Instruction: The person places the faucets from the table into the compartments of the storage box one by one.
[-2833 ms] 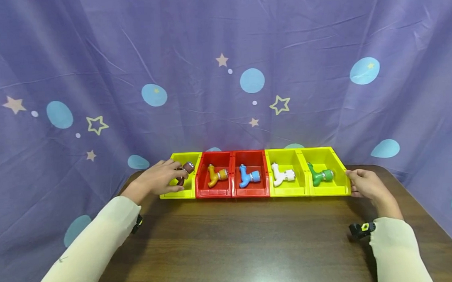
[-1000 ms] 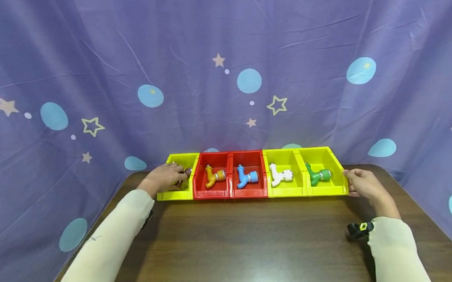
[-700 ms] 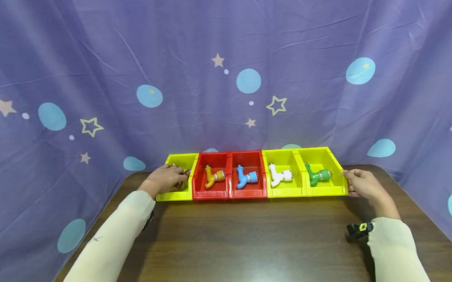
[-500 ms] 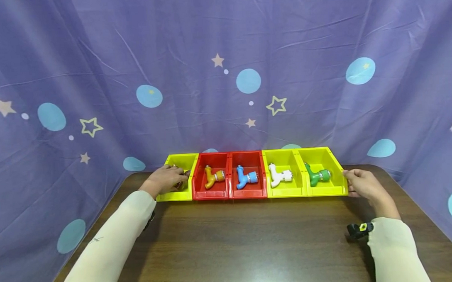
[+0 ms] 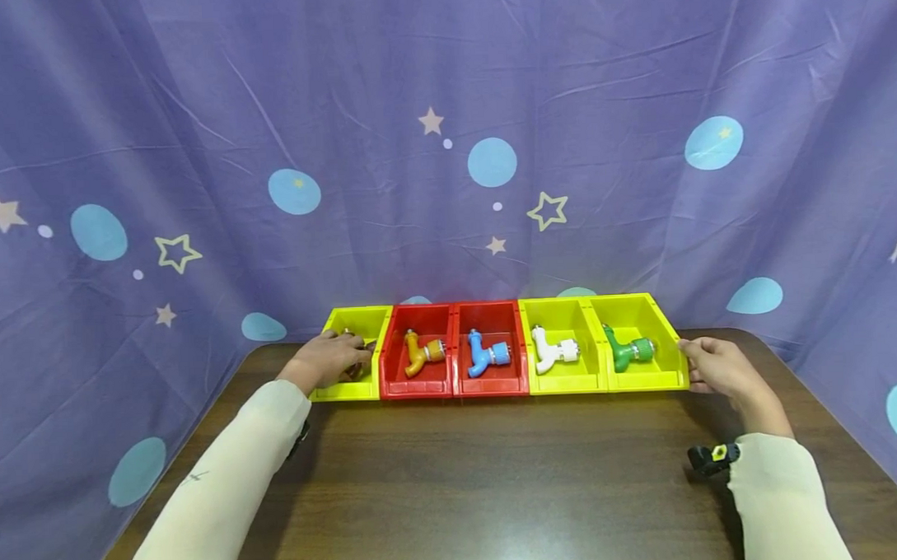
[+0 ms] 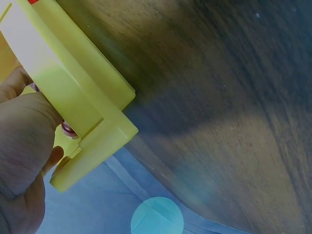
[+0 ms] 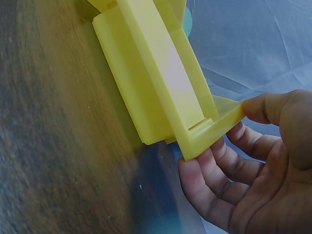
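Note:
In the head view my left hand [image 5: 319, 360] reaches into the leftmost yellow bin [image 5: 347, 392], its fingers curled over a dark brown tap [image 5: 359, 370]. The hand covers most of that tap; a reddish-brown bit of the tap [image 6: 68, 129] shows beyond the bin wall in the left wrist view. At the row's other end, my right hand [image 5: 722, 371] grips the outer side of the rightmost yellow bin [image 5: 648, 381]. The right wrist view shows the thumb on the wall's top edge and the fingers beneath its front corner. A green tap [image 5: 631, 352] lies inside that bin.
Between the end bins stand two red bins with a mustard-yellow tap [image 5: 424, 352] and a blue tap [image 5: 488, 353], and a yellow bin with a white tap [image 5: 555, 350]. The bins join in a row on a brown wooden table [image 5: 485, 476], before a purple curtain [image 5: 383, 93].
My left hand has lowered the brown tap from above the front of the leftmost bin down into it. For the last half second it has barely moved. My right hand keeps its grip.

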Demonstrator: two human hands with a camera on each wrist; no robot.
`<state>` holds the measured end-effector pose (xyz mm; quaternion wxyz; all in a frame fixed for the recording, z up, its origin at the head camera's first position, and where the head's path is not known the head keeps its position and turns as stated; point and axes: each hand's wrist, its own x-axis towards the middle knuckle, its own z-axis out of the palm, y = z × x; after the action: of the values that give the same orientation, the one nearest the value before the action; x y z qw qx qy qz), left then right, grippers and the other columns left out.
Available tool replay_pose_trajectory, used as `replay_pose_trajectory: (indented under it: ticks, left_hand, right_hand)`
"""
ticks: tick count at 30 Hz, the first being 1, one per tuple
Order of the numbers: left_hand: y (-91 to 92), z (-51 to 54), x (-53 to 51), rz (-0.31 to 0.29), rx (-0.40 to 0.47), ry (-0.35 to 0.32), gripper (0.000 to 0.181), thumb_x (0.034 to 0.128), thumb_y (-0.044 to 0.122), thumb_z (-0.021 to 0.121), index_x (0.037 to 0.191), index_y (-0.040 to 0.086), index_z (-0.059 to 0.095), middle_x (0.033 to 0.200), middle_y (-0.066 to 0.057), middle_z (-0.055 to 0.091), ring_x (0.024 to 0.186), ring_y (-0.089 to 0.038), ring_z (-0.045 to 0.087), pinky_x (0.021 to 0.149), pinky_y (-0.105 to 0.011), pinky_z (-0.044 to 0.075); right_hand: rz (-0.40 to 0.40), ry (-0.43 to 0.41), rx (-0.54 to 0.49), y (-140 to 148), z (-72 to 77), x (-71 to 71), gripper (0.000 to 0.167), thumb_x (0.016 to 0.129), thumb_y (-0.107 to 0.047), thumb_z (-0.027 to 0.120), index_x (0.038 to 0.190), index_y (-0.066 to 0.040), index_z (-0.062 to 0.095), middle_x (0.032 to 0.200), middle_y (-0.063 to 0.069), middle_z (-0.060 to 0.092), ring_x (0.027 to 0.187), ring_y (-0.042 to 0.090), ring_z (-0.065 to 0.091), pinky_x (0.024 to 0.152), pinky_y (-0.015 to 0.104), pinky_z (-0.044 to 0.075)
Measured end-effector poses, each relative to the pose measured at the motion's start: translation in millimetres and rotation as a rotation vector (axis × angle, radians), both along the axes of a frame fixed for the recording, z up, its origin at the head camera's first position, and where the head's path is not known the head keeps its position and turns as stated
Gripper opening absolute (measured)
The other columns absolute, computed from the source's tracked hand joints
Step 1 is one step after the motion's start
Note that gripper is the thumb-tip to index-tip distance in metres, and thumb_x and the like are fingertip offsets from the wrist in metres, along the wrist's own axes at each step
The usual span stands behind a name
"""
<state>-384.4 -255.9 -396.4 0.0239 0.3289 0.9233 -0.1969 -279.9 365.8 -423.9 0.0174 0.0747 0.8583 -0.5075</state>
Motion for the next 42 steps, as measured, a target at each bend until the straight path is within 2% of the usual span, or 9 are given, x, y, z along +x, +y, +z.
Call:
replay_pose_trajectory:
  ticks: [14, 21, 29, 35, 39, 42]
  left_hand:
    - [7.3, 2.8, 0.5, 0.041, -0.004, -0.03, 0.031, 0.0947, 0.009, 0.072, 0.118, 0.027, 0.064, 0.117, -0.005, 0.062, 0.119, -0.031, 0.058, 0.103, -0.048, 0.042]
    - [7.9, 2.4, -0.8, 0.039, -0.002, -0.027, 0.028, 0.0945, 0.008, 0.072, 0.113, 0.028, 0.065, 0.107, -0.003, 0.061, 0.111, -0.029, 0.059, 0.097, -0.046, 0.044]
    - [2.3, 2.6, -2.4, 0.005, 0.018, -0.021, 0.026, 0.093, 0.012, 0.075, 0.109, 0.029, 0.064, 0.103, -0.002, 0.06, 0.114, -0.029, 0.059, 0.103, -0.053, 0.042]
    - [2.6, 8.2, -1.9, -0.004, 0.057, -0.013, 0.021, 0.0938, 0.015, 0.075, 0.106, 0.027, 0.064, 0.104, -0.001, 0.061, 0.111, -0.03, 0.06, 0.101, -0.054, 0.042]
    - [4.0, 13.2, 0.5, 0.028, 0.09, -0.047, 0.018, 0.0945, 0.021, 0.076, 0.108, 0.026, 0.064, 0.102, 0.0, 0.059, 0.104, -0.027, 0.058, 0.097, -0.052, 0.042]
    - [2.6, 16.3, 2.1, 0.059, 0.152, -0.061, 0.018, 0.0948, 0.025, 0.076, 0.109, 0.026, 0.065, 0.102, 0.0, 0.06, 0.101, -0.025, 0.057, 0.095, -0.051, 0.041]
  right_hand:
    - [-0.016, -0.011, -0.001, -0.3, 0.8, -0.1, 0.046, 0.11, -0.035, 0.039, 0.115, 0.008, 0.053, 0.088, 0.007, 0.056, 0.076, 0.014, 0.059, 0.069, 0.032, 0.059]
    - [-0.016, -0.006, 0.004, 0.0, 1.1, -0.7, 0.046, 0.11, -0.036, 0.04, 0.113, 0.008, 0.054, 0.087, 0.007, 0.056, 0.076, 0.015, 0.058, 0.068, 0.032, 0.059]
    - [-0.017, -0.005, -0.002, 0.1, -0.2, -2.2, 0.047, 0.11, -0.037, 0.042, 0.113, 0.008, 0.054, 0.087, 0.006, 0.057, 0.076, 0.016, 0.06, 0.07, 0.034, 0.06]
    - [-0.025, 0.027, 0.027, 4.3, 7.4, -0.3, 0.059, 0.108, -0.045, 0.043, 0.12, 0.012, 0.053, 0.097, 0.014, 0.061, 0.082, 0.018, 0.064, 0.072, 0.035, 0.06]
    - [-0.048, 0.061, 0.09, 5.3, 16.9, 5.8, 0.063, 0.108, -0.05, 0.041, 0.121, 0.011, 0.052, 0.103, 0.018, 0.061, 0.086, 0.022, 0.063, 0.071, 0.034, 0.058]
    - [-0.044, 0.088, 0.1, 1.0, 26.3, 11.5, 0.062, 0.107, -0.051, 0.042, 0.12, 0.009, 0.052, 0.103, 0.018, 0.058, 0.085, 0.021, 0.059, 0.069, 0.034, 0.055]
